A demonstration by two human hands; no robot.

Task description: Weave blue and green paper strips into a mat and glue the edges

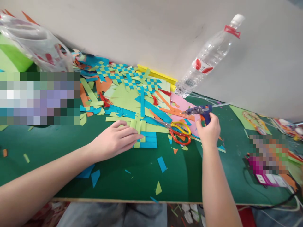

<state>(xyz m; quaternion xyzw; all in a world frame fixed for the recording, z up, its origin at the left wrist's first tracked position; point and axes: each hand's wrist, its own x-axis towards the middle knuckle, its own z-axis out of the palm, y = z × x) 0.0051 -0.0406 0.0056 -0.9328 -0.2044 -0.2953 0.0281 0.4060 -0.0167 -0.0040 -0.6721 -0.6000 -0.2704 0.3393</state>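
My left hand point(119, 136) lies with fingers stretched over a small weave of green and blue paper strips point(148, 139), pressing on it near the table's front half. Around the handle of a dark blue glue gun point(200, 110) my right hand point(211, 128) is closed; the nozzle points left over orange strips and pink paper point(186, 102). Between the hands lie scissors point(180, 132) with one yellow and one red handle loop, blades toward the left. Behind my left hand are green sheets point(124, 99) and several finished-looking blue-green checkered weaves point(118, 72).
A clear plastic bottle point(208, 56) stands by the wall, beside a yellow strip point(156, 75). A plastic bag point(42, 44) is at the far left. Paper scraps point(162, 164) dot the green table point(142, 186). A power strip point(270, 180) and cables lie at the right.
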